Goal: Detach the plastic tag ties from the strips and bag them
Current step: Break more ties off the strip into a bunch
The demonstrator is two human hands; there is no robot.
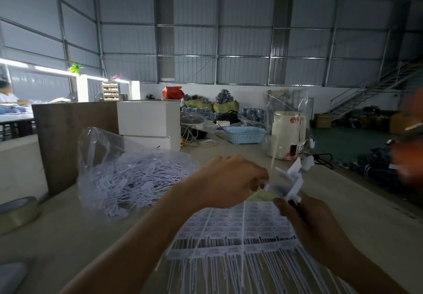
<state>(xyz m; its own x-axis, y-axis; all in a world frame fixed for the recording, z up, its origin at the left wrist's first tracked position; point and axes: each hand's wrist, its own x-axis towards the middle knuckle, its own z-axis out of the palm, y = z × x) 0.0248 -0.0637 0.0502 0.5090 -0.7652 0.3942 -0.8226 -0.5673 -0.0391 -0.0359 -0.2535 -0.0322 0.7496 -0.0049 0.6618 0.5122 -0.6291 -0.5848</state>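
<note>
- A large metal-walled hall is seen, with a pale desk in front; boxes, a blue basket and a white jug are set toward its far edge.
- A sheet of strips is laid flat just under the hands, probably so the next ties are within reach.
- A bunch of detached ties is gripped in the curled right hand, heads fanned upward, seemingly gathered for bagging.
- The left hand is closed in a pinch at the bunch's left edge; what exactly is pinched is blurred.
- A clear bag, mouth open and already well filled with ties, is kept just left of the hands, likely so drops are short.
- A tape roll is left at the desk's left edge.
</note>
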